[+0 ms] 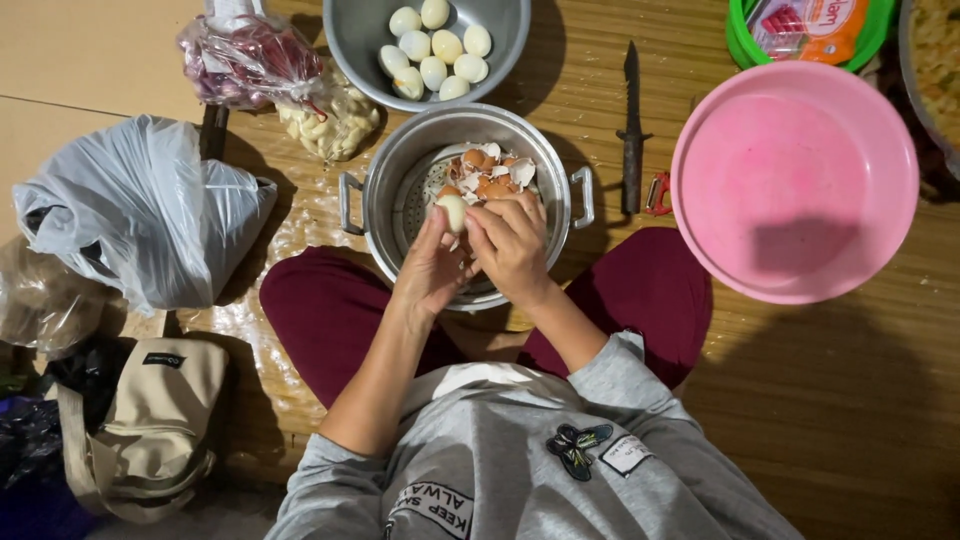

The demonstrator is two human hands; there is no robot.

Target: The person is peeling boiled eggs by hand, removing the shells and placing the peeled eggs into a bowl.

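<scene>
I sit cross-legged on a woven mat with a two-handled steel pot (385,180) between my knees. My left hand (430,270) holds a boiled egg (453,211), partly peeled, over the pot. My right hand (512,243) is pressed against the egg from the right, fingers curled on it. Brown and white eggshell pieces (490,175) lie on the perforated tray inside the pot. Beyond the pot stands a steel bowl (505,30) holding several peeled white eggs (435,50).
A large pink basin (795,180) sits to the right, a dark knife (632,130) and a red peeler (658,193) beside the pot. Left are bags of shallots (245,58) and garlic cloves (330,122), a grey plastic bag (140,210) and a beige pouch (150,425).
</scene>
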